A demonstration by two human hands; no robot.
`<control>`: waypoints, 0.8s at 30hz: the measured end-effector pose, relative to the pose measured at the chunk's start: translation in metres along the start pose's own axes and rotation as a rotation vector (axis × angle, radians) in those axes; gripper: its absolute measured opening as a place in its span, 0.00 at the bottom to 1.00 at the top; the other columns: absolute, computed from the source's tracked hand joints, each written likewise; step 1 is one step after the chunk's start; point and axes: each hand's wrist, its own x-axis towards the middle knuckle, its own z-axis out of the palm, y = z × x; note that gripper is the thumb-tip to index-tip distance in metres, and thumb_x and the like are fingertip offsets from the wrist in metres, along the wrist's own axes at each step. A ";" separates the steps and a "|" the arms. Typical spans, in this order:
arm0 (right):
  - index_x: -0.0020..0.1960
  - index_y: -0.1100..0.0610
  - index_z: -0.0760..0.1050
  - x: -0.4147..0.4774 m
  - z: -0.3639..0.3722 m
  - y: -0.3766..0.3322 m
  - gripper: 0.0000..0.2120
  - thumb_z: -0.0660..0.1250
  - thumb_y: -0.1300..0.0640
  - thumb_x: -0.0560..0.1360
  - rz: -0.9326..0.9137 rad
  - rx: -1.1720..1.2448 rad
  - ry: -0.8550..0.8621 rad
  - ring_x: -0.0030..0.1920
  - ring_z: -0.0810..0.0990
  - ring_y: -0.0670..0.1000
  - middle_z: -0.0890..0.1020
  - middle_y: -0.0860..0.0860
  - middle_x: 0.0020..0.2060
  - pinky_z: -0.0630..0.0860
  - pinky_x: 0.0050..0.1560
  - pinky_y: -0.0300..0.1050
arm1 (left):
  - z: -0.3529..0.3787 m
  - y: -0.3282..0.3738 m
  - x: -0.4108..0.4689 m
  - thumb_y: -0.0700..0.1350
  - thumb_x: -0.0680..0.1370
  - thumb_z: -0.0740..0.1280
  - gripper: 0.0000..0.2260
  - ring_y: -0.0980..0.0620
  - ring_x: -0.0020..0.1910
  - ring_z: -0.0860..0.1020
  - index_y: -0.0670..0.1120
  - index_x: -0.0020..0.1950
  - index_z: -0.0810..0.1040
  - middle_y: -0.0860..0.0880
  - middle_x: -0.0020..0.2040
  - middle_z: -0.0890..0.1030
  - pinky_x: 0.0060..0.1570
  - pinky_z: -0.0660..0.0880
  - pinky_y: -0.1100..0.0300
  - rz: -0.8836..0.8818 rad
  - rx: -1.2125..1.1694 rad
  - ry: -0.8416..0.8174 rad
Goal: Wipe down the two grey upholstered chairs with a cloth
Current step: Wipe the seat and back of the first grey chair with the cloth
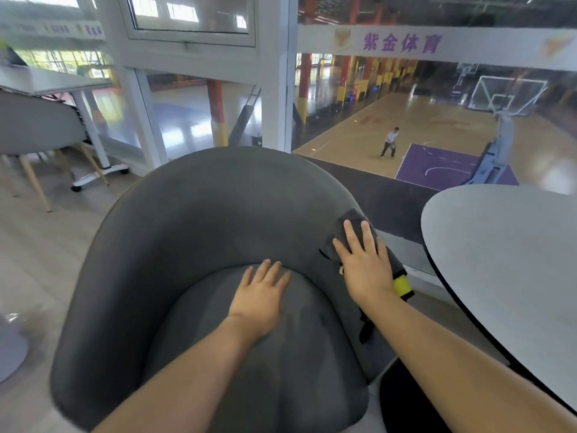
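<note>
The left hand [260,300] lies flat on the seat cushion of the grey chair [175,232], fingers spread and holding nothing; the right hand [363,265] presses a dark grey cloth [352,221] against the chair's right inner armrest, fingers extended flat over it; a yellow-tagged corner hangs below; a round white table [505,264] stands just beside.

text: 紫金体育 | colour: purple | on: white banner [437,43] above the basketball court | other signs at upper left: blurred, unreadable
</note>
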 end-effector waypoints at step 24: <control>0.77 0.50 0.59 0.247 -0.049 -0.134 0.31 0.63 0.64 0.78 -0.158 0.621 0.178 0.79 0.46 0.58 0.53 0.51 0.79 0.50 0.78 0.54 | -0.083 -0.244 0.034 0.52 0.83 0.52 0.31 0.36 0.80 0.50 0.44 0.83 0.44 0.41 0.83 0.46 0.77 0.55 0.40 -0.551 0.065 0.252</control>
